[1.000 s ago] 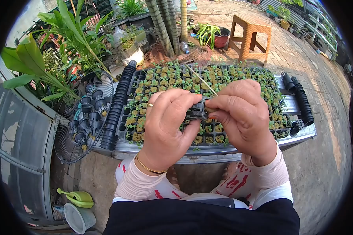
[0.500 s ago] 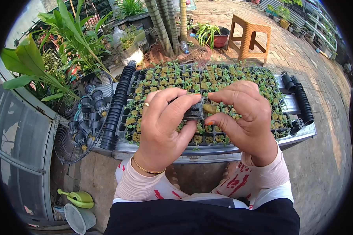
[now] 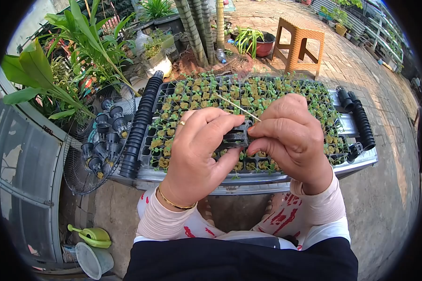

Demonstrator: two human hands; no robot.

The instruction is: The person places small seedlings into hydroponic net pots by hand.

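My left hand holds a black net pot on its side between thumb and fingers. My right hand is closed, with thumb and forefinger at the pot's right end. A thin pale stick sticks out of its grip toward the upper left. Whether these fingertips also hold a growing plug is hidden. Below both hands lie black seedling trays, full of small green seedlings in yellowish-brown plugs.
A wire basket holding several black net pots is at the left. Stacked black pots lie along the trays' left side, with another stack at right. A woven-pattern stool stands behind; a green watering can is lower left.
The brownish plug seen at the pot's right end is now out of sight. My right fingers have closed in against the pot, and the stick shows clearly above it.
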